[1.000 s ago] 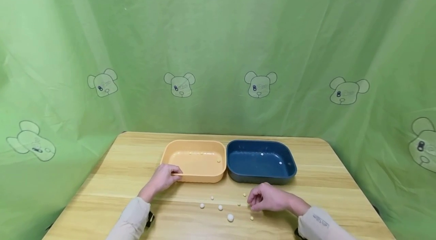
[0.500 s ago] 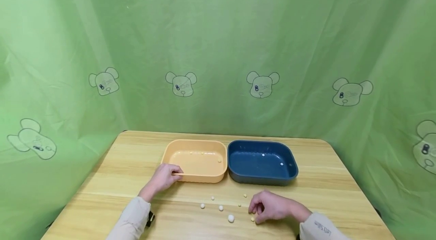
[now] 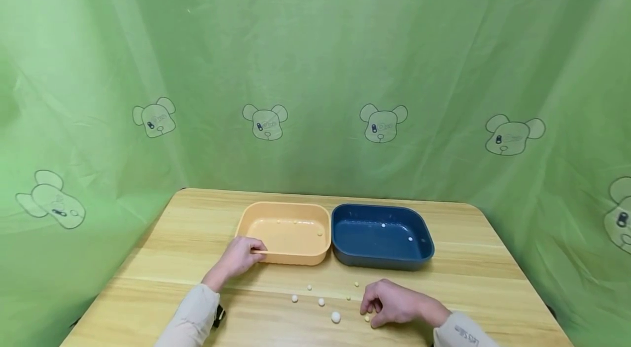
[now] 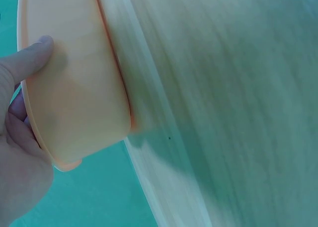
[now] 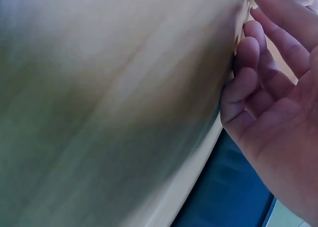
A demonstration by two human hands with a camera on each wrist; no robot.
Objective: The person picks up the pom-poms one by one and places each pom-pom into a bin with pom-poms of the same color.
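My left hand (image 3: 241, 256) grips the near left rim of a light orange plastic bin (image 3: 300, 259); in the left wrist view the thumb (image 4: 37, 55) presses the outer wall and the fingers reach over the rim. Low over the table, my right hand (image 3: 394, 303) pinches a small yellow bead (image 3: 367, 318) between thumb and index finger, the other fingers curled. Two more yellow beads (image 3: 356, 284) lie just beyond this hand. To its left sit several white balls of different sizes, the largest one (image 3: 336, 317) nearest the hand.
Right against the orange bin stands a dark blue bin (image 3: 382, 262) with a few small white balls (image 3: 410, 239) inside. Small yellow beads (image 3: 320, 234) lie in the orange bin. A green curtain (image 3: 315, 166) hangs behind the wooden table (image 3: 458, 259).
My right hand has moved nearer to me, away from the blue bin, and its thumb and index finger have come around the yellow bead. The left hand keeps its grip on the orange bin.
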